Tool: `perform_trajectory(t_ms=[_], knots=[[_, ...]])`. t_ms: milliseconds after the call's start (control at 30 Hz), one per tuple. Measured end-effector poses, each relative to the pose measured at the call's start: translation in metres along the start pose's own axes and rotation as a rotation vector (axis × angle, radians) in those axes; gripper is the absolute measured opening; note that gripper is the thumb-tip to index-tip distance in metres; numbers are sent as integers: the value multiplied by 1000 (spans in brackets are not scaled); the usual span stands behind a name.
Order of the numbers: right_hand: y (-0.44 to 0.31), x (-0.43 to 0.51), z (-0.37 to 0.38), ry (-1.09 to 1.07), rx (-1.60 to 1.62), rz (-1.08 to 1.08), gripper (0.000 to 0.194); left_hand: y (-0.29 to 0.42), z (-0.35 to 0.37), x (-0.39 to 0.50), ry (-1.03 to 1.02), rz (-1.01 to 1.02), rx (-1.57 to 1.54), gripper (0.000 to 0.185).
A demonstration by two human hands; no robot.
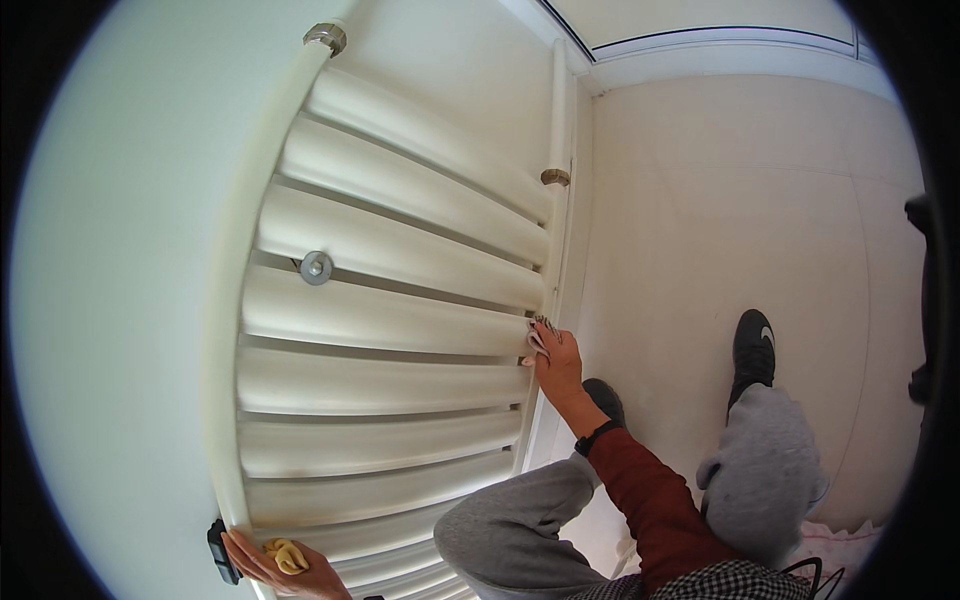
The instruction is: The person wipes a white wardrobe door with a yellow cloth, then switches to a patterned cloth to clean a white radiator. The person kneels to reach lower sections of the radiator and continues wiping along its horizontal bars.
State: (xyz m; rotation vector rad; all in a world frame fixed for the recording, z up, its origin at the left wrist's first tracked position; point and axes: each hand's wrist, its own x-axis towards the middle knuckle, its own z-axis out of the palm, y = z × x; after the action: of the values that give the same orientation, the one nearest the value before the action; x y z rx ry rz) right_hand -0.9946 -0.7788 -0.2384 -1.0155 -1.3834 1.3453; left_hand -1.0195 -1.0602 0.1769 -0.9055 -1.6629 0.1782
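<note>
A white panel radiator of flat horizontal bars (390,307) runs along the wall before me. My right hand (559,364), in a dark red sleeve with a black wristband, presses a folded pinkish cloth (537,339) with a dark pattern against a bar's end, beside the radiator's right upright tube (556,232). At the bottom left, my left hand (304,574) has a crumpled yellow cloth (286,555) between thumb and fingers. Its fingertips reach the left upright tube (223,450), close to a black plastic piece (223,553).
Metal ring fittings sit on the left tube (325,37) and right tube (555,177). A round metal bracket (316,268) sticks out between two bars. Pale floor tiles (697,225) carry my dark shoe (752,349). Pink ruffled fabric (840,551) lies at the lower right.
</note>
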Motion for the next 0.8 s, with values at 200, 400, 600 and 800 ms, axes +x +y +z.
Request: perform_trajectory(t_ms=[200,400,600,800], knots=[[-2,55,-22,43,278,61,50,-4,-6,-3,-51,1,-23,76],[-12,27,2,218,-127,-196,54,-4,0,-4,-24,-30,-20,80],[-26,27,-19,123,79,-51,50,-9,-6,-5,-82,-17,-3,81],[-41,103,3,209,-186,71,43,-7,-3,-5,-79,-64,-12,78]])
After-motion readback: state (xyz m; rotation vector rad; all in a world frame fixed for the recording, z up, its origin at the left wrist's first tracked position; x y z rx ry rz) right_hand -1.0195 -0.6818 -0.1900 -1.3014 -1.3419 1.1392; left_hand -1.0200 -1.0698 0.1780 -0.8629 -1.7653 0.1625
